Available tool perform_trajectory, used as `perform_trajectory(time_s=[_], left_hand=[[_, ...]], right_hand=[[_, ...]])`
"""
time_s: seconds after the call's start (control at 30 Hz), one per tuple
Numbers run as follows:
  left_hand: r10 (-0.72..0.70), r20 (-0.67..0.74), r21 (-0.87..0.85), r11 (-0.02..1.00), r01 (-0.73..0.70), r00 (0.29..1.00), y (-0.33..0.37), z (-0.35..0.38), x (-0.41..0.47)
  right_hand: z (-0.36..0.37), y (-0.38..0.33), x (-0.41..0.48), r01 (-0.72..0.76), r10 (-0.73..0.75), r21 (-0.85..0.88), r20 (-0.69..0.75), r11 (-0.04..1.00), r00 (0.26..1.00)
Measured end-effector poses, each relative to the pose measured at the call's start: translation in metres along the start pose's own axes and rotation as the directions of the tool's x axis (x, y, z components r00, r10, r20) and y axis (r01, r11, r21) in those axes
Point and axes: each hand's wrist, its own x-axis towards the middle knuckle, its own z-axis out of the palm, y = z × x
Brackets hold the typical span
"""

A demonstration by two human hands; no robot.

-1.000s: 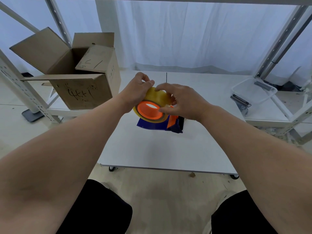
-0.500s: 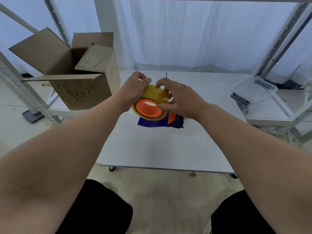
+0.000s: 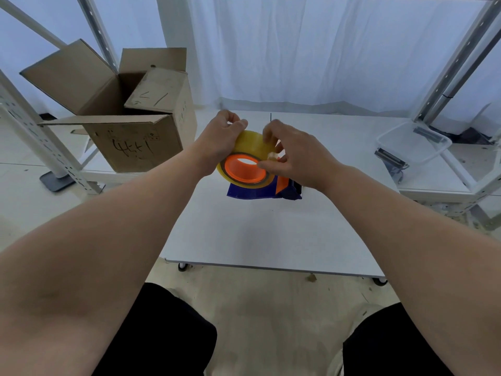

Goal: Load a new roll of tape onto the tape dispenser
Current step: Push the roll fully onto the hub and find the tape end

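A yellowish clear tape roll [image 3: 250, 145] sits around the orange hub [image 3: 244, 169] of a blue and orange tape dispenser [image 3: 252, 189], held just above the white table [image 3: 271, 234]. My left hand [image 3: 219, 142] grips the roll's left and top side. My right hand [image 3: 295, 156] holds the roll's right side, thumb and fingertips pinched on the tape's surface near its edge. Most of the dispenser's right part is hidden behind my right hand.
An open cardboard box [image 3: 130, 126] stands at the table's left on a low shelf. A clear plastic tray [image 3: 412, 142] lies on the shelf at the right. Metal rack posts [image 3: 458, 58] rise on both sides, with a white curtain behind.
Both hands with the roll and dispenser have risen slightly. My right fingertips have shifted over the top of the roll and now pinch at the tape's surface.
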Motion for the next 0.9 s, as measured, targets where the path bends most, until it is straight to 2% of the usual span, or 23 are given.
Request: perform_trajectory(time_s=[0.07, 0.2, 0.37, 0.43, 0.57, 0.63, 0.8, 0.9], left_hand=[[-0.015, 0.014, 0.013, 1.000, 0.015, 1.000, 0.000, -0.001, -0.001], [-0.036, 0.020, 0.011, 0.999, 0.035, 0.999, 0.000, -0.001, -0.003], [-0.061, -0.017, 0.022, 0.998, 0.062, 0.998, 0.000, 0.002, -0.002], [-0.071, -0.018, 0.038, 0.997, 0.072, 0.997, -0.001, 0.003, -0.001], [-0.063, 0.006, 0.066, 0.996, 0.062, 0.998, -0.004, 0.003, -0.003], [-0.046, 0.009, 0.084, 0.995, 0.045, 0.999, -0.005, 0.004, -0.003], [-0.037, -0.032, 0.038, 0.999, 0.038, 0.999, -0.003, 0.003, 0.001], [-0.026, 0.075, -0.008, 1.000, 0.027, 0.997, -0.001, 0.002, 0.000]], right_hand=[[-0.002, -0.002, 0.000, -0.002, 0.002, 0.016, 0.023, 1.000, 1.000], [-0.001, 0.000, 0.001, 0.010, -0.002, -0.105, 0.074, 0.994, 0.997], [-0.002, -0.005, -0.001, 0.033, -0.034, -0.044, -0.025, 0.998, 0.999], [-0.003, -0.006, -0.001, 0.014, -0.014, -0.014, -0.023, 1.000, 1.000], [-0.003, -0.005, 0.000, -0.018, 0.021, -0.033, 0.101, 0.999, 0.995], [-0.001, -0.004, -0.001, -0.006, 0.013, -0.058, 0.111, 0.998, 0.994], [0.001, -0.003, 0.004, -0.084, 0.085, 0.057, -0.015, 0.995, 0.996], [0.003, 0.000, 0.011, -0.195, 0.203, 0.067, -0.155, 0.978, 0.967]])
